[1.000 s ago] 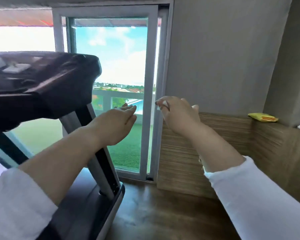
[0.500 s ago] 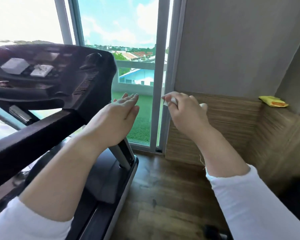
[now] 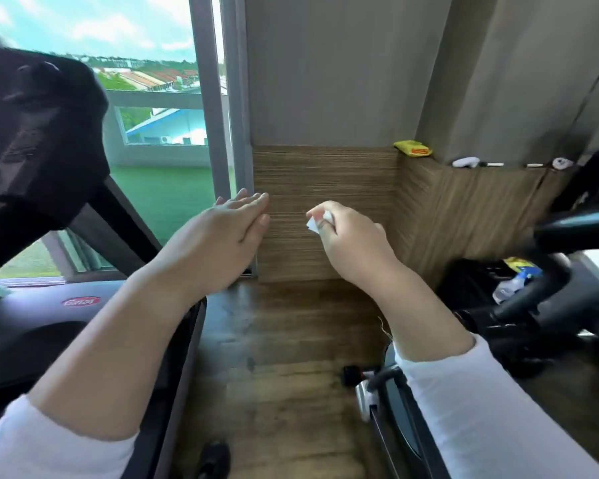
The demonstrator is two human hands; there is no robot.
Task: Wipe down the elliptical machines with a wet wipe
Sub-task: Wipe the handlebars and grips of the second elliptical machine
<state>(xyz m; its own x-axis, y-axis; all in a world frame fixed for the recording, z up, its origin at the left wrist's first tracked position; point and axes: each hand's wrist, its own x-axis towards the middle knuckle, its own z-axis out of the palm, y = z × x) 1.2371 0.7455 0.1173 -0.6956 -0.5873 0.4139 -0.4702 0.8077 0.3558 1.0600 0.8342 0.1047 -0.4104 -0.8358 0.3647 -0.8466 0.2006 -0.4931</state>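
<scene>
My right hand (image 3: pixel 350 236) is raised mid-frame, fingers pinched on a small white wet wipe (image 3: pixel 314 223) that pokes out by the thumb. My left hand (image 3: pixel 222 236) hovers beside it with flat, straight fingers, holding nothing. A black treadmill console (image 3: pixel 32 133) fills the left, its deck (image 3: pixel 32 326) below my left forearm. At the right edge stands a black exercise machine (image 3: pixel 567 292) with a curved handlebar. Neither hand touches a machine.
Between the two machines runs a strip of wooden floor (image 3: pixel 284 375). Ahead is a wood-panelled ledge (image 3: pixel 325 188) with a yellow packet (image 3: pixel 412 148) and small white items on top. A sliding glass door (image 3: pixel 173 115) is at the left. A water bottle (image 3: pixel 509 288) lies by the right machine.
The view has swung right and downward, so the treadmill console slid to the left edge and the right-hand machine came into sight. Both hands stay raised, the wipe still pinched in the right.
</scene>
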